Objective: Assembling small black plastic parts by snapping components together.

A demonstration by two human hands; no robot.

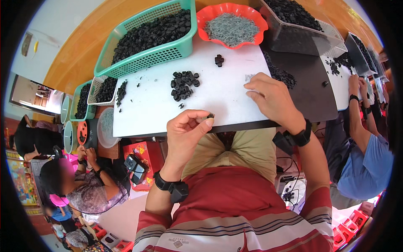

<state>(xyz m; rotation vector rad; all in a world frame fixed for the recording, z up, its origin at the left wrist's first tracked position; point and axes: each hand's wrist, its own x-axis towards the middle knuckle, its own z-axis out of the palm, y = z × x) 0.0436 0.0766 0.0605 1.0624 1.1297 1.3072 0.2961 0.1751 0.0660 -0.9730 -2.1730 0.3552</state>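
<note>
The left hand [187, 130] pinches one small black part [210, 116] between the thumb and the first finger, above the near edge of the white-topped counter [145, 107]. The fingers of the right hand [275, 96] are loosely bent and a little apart; I see nothing between them. They are just beside a small group of metal pins [249, 77] on the right side.

In my judgement, the black part is very light and rather stiff, maybe plastic or hard rubber, and not fragile. Because it is so small, it could slip or roll, so its outer side is the good place for a fingertip pinch. Similar parts lie in a loose heap [183, 86] at the middle, and in a smaller cluster [219, 61] farther away. At the far side there are a green basket [147, 62] and a red bowl [261, 21].

About writing: the red shirt [226, 189] has small lettering around a diamond mark, and the red box [155, 161] at left has a printed pattern. On the black parts I cannot find any label.
</note>
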